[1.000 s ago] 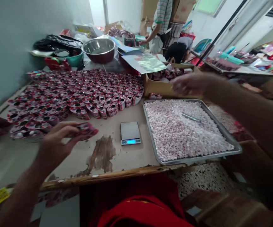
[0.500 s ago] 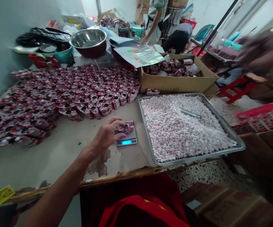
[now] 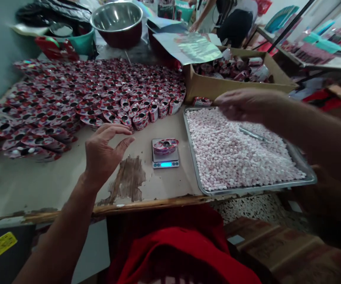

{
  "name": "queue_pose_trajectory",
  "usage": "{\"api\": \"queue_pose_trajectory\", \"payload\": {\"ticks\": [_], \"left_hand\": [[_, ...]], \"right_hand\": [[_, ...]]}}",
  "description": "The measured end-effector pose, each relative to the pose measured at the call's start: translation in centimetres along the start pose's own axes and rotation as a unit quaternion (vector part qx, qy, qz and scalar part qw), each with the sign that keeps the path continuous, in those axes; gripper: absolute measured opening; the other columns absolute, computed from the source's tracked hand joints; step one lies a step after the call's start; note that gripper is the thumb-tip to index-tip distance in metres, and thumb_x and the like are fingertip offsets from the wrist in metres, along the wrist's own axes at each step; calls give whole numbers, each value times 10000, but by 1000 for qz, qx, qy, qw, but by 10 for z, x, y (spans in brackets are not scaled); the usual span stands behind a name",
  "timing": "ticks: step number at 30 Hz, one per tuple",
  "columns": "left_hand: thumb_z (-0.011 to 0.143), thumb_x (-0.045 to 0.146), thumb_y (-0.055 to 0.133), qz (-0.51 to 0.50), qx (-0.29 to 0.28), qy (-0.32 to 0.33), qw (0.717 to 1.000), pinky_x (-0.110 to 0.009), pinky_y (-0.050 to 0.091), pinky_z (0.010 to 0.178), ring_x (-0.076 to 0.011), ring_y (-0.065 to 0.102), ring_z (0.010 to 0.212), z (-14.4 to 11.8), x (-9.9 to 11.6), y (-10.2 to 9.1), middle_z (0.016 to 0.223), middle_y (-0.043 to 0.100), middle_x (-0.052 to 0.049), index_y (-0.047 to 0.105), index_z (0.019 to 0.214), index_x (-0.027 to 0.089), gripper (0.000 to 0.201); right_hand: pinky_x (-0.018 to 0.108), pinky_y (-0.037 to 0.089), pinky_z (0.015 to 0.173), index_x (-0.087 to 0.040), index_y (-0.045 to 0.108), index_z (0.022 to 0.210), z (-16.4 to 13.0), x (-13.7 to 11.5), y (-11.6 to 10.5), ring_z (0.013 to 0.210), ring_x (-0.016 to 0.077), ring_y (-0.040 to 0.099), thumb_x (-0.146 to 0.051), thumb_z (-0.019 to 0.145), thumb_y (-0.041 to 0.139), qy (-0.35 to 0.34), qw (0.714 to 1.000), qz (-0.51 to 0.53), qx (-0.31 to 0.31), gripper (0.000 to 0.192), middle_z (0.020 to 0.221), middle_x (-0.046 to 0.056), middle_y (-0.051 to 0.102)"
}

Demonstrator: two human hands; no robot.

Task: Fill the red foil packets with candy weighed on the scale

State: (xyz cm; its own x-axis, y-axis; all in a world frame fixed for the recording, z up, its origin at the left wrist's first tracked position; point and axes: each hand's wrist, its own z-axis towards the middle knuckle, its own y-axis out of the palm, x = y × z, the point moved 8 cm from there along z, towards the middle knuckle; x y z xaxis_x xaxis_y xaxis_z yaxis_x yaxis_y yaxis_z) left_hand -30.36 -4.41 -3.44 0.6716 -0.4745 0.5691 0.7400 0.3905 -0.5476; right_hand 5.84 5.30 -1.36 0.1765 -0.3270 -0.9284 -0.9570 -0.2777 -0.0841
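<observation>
A small printed oval pack (image 3: 164, 146) with a round dark hole in its top rests on a digital scale (image 3: 156, 159) whose display glows blue. My left hand (image 3: 105, 152) hovers to the left of the scale, thumb and fingers apart and holding nothing. Over the far part of a metal tray (image 3: 198, 178) hangs my right hand (image 3: 244, 104). Motion smears its fingers, so I cannot make out whether anything is in them. The tray is heaped with small pale pink-white candies or pellets (image 3: 229, 157). A clear or metal tube (image 3: 251, 134) lies on the heap.
Rows of similar packs (image 3: 99, 92) crowd the table's left and back. Behind the tray stands a cardboard box (image 3: 201, 87) of packs, partly under shiny sheets (image 3: 188, 45). A steel bowl (image 3: 117, 27) sits farther back. Another person (image 3: 235, 27) is bent over beyond.
My left hand has released the pack on the scale and drawn back left. My right hand has swung in from the far right to above the tray. The view has tilted down.
</observation>
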Motion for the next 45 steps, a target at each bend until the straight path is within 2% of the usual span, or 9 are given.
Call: {"api": "queue_pose_trajectory", "payload": {"ticks": [5,9,18,21,26,30,35,40,45], "left_hand": [[931,270,796,-6,-6,3,1000,-443,590,1046,-231,760,1066,-6,3,7,1081,802,-20,769,994,251,71],[923,267,798,-3,-19,-46,999,-438,570,1095,-248,734,1146,-14,-2,18,1146,787,-42,748,1053,238,142],[686,252,999,-39,-125,-183,974,-478,559,1043,-304,675,1169,-44,-30,75,1334,722,-110,601,1433,218,848],[702,214,972,-58,-162,-220,960,-462,561,1001,-293,684,1117,-51,-34,95,1298,745,-100,639,1403,219,777],[737,206,957,-126,-164,-213,955,-469,561,1004,-301,710,1088,-51,-28,126,1232,799,-77,785,1240,249,533],[849,270,891,-169,-129,-139,967,-425,573,991,-271,723,1067,-32,-12,142,1127,808,-63,807,1159,243,322],[934,153,756,-55,-79,113,989,-427,547,1028,-268,676,1122,36,57,151,1169,771,-79,770,1196,225,272],[1044,193,635,37,-22,331,943,-458,453,1089,-281,629,1245,72,139,175,1251,774,-68,784,1231,290,257],[1022,213,643,76,-28,286,955,-476,430,1059,-293,643,1187,76,142,206,1200,786,-69,804,1164,293,229]], "right_hand": [[128,383,447,-137,692,824,14,44,80,537,59,463,10,907,685,140,983,66,-97,169,659,-9,564],[182,452,515,-151,747,902,18,37,91,613,103,553,11,852,738,83,992,17,-98,170,739,45,649],[223,313,456,-177,731,864,24,23,112,547,113,502,-175,864,856,14,983,-64,-170,125,671,40,625],[229,348,482,-175,753,886,21,15,90,564,111,507,-280,842,901,-8,982,-87,-170,187,719,50,675],[360,563,804,-202,851,999,8,3,-6,819,210,684,-369,793,904,-75,948,-294,-93,270,916,85,797],[609,345,1250,-263,889,1048,-8,25,-54,1356,400,632,-334,719,905,-100,912,-397,2,336,1289,117,799],[454,536,1119,-248,788,1066,-27,64,-46,1129,235,733,-300,969,718,-135,959,68,239,130,1110,65,803],[383,657,837,-207,610,1095,-12,89,17,960,224,745,-372,1166,338,-4,845,519,128,326,1049,109,742],[312,646,722,-166,617,1140,-9,88,13,762,200,704,-266,1162,298,20,764,627,150,336,853,80,702]]}}
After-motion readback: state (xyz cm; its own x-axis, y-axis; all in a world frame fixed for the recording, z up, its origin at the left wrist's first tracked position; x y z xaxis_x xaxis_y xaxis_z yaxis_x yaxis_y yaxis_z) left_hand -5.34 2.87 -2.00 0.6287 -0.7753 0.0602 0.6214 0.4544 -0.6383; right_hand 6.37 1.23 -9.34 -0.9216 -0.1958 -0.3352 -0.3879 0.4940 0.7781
